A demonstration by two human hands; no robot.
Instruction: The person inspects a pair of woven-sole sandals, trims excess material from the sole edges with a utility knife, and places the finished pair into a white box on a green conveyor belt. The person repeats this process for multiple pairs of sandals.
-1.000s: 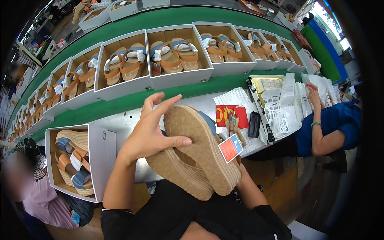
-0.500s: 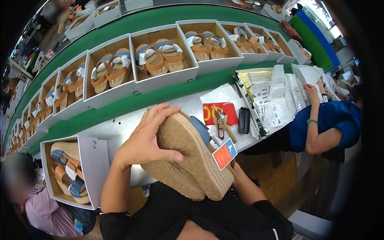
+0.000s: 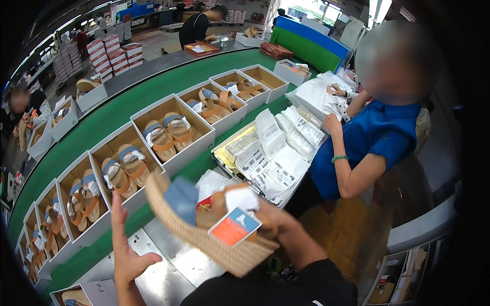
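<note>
My right hand (image 3: 279, 218) holds a wedge sandal (image 3: 219, 250) with a woven rope-look sole, a blue strap and a tan strap. Its fingers are mostly hidden behind the shoe. White wrapping covers part of the straps, and an orange and blue hang tag (image 3: 235, 227) dangles at the side. Whether a second sandal sits behind this one I cannot tell. To its left, apart from the shoe, my left hand (image 3: 130, 257) is empty, thumb and fingers spread. Below it, at the lower edge, stands a white box (image 3: 97, 293) with a sandal inside.
Open white boxes (image 3: 176, 163) of sandals line the green conveyor belt (image 3: 214, 71). Beyond the metal table (image 3: 168, 265), a tray (image 3: 240, 176) holds labels and plastic bags. A co-worker in a blue shirt (image 3: 367, 148) handles white bags at right. Others work further off.
My left hand has let go of the sandals and moved left, opening. The shoe in my right hand has turned from sole to side. The view has swung toward the right and upward.
</note>
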